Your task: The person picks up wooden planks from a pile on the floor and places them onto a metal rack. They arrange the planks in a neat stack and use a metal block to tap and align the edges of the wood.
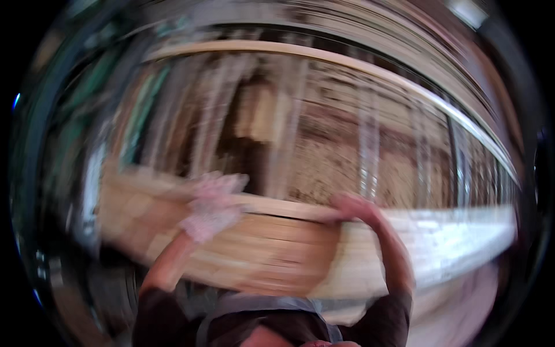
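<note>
Motion blurs the whole view. My left hand, in a pale knitted glove, lies over the far edge of a layer of light wooden boards, on a narrow wooden board that runs left to right. Farther right, my right hand curls over the same narrow board, its fingers partly hidden at the far side. A thin dark gap separates this board from the wide planks nearer to me. Both forearms reach forward from dark sleeves.
Beyond the boards run several metal bars or rollers above a floor strewn with brown debris. A long pale rail crosses behind them. Bright, pale boards extend to the right. Green and grey machinery stands at the left.
</note>
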